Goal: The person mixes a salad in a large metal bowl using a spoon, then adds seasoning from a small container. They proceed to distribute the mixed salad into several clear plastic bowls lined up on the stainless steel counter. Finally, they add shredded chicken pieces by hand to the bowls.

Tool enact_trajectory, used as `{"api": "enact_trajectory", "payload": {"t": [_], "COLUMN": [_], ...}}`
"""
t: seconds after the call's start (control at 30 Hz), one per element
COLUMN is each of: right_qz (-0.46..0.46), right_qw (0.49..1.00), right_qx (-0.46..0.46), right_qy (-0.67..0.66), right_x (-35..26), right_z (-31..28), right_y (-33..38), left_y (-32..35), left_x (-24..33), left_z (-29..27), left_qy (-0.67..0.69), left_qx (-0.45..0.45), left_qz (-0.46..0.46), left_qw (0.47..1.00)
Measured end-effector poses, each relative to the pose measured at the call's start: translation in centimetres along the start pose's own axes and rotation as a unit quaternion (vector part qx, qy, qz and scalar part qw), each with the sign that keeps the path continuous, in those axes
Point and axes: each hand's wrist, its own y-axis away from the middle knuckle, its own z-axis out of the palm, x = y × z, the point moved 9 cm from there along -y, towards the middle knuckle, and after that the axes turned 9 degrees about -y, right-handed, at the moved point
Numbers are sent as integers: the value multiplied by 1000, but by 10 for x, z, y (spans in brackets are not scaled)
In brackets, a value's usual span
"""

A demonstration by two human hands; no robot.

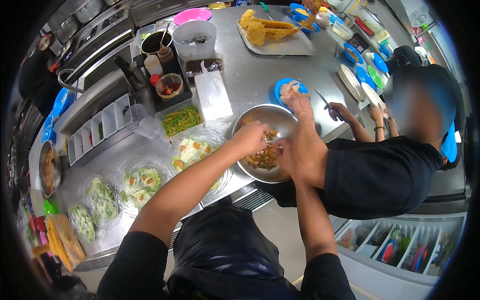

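A steel mixing bowl point(245, 117) at the counter's edge holds brown toasted croutons point(262, 159). My left hand point(254, 138) reaches into it, fingers curled closed around some croutons. My right hand point(286, 159) is over the bowl's right side with fingers bent together; what they hold, if anything, is hidden. A co-worker's arm point(312, 145) crosses just above it, that person's hand holding something pale over a blue plate point(281, 91). Left of the bowl stands a clear glass bowl of salad point(187, 159) topped with croutons and grated white shavings; another crouton-topped salad point(141, 184) stands beside it.
Smaller salads point(101, 200) line the counter's left end. Behind are a tub of shredded greens point(181, 121), a white box point(212, 95), sauce bottles point(153, 65) and a tray of breaded food point(275, 47). The co-worker point(380, 175) stands close on my right, by an open drawer point(400, 245).
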Motion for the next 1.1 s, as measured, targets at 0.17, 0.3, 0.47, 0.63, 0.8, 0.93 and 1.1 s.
{"api": "enact_trajectory", "payload": {"t": [0.17, 0.3, 0.47, 0.63, 0.8, 0.93, 1.1], "right_qz": [51, -29, 109, 89, -180, -333, -397], "right_qw": [992, 996, 905, 820, 861, 859, 869], "right_qx": [-59, -62, -63, -163, -274, -253, -254], "right_qy": [-95, -59, -407, -541, -389, -295, -151], "right_x": [11, 5, -4, -186, -413, -503, -527], "right_z": [64, 58, 36, 51, 133, 189, 234], "right_y": [-10, -14, 15, 49, 67, 73, 84], "left_y": [101, 238, 425, 509, 495, 484, 490], "left_x": [-10, -45, -92, -132, -144, -152, -147], "left_z": [-79, -116, -185, -208, -209, -206, -195], "left_qy": [136, 239, 62, -76, -154, -185, -182], "left_qx": [66, 134, 231, 259, 272, 231, 215], "left_qz": [-89, -226, -378, -425, -382, -371, -368], "left_qw": [984, 935, 895, 864, 869, 880, 886]}}
